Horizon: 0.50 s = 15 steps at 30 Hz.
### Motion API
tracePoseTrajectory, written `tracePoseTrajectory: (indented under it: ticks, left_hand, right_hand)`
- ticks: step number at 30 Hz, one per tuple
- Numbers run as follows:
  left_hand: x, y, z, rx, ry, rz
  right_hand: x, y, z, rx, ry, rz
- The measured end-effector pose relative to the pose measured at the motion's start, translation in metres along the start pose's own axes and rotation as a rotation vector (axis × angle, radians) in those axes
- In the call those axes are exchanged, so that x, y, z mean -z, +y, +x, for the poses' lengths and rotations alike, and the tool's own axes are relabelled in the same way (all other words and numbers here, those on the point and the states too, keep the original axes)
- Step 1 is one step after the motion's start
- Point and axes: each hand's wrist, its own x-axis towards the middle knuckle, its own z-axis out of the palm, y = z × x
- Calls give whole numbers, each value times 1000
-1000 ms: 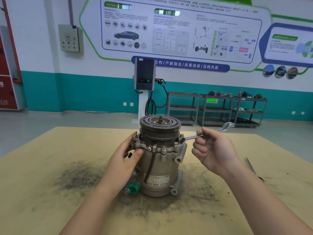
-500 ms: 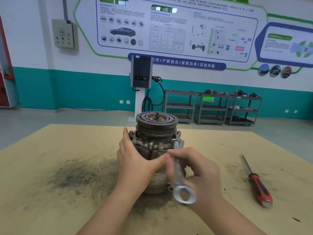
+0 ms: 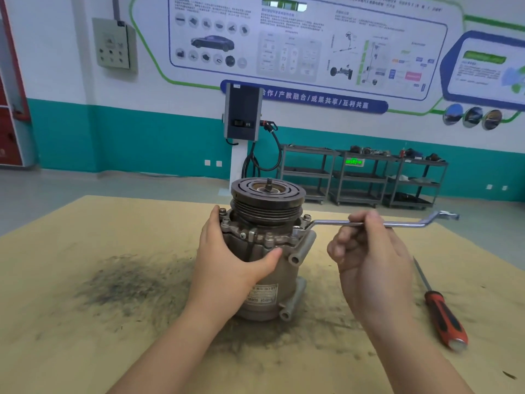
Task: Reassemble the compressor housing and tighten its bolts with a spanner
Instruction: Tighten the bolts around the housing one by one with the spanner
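Compressor point(image 3: 267, 251) upright at centre of the tan table point(image 3: 85, 280), pulley end up, standing on a dark grimy patch. Left hand point(image 3: 227, 263) wraps its 9 o'clock side, fingers behind the bolted flange, thumb across the front. Spanner point(image 3: 369, 223) seated on a flange bolt at 3 o'clock, shaft running level to the right. Right hand point(image 3: 366, 251) pinches the shaft mid-length, other fingers curled. Body label too blurred to read. Red-handled screwdriver point(image 3: 443, 317) lies at 4 o'clock, well apart. Wall banner point(image 3: 304, 96) reads 合作/产教融合/成果共享/互利共赢.
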Motion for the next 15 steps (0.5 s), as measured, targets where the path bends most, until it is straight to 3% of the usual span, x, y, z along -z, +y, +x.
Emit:
tracePoseTrajectory:
  ticks: [12, 15]
  left_hand:
    - [6, 0, 1, 19, -74, -65]
    - [7, 0, 1, 17, -80, -63]
  right_hand:
    - [6, -2, 29, -454, -201, 236]
    - [9, 2, 33, -461, -205, 267]
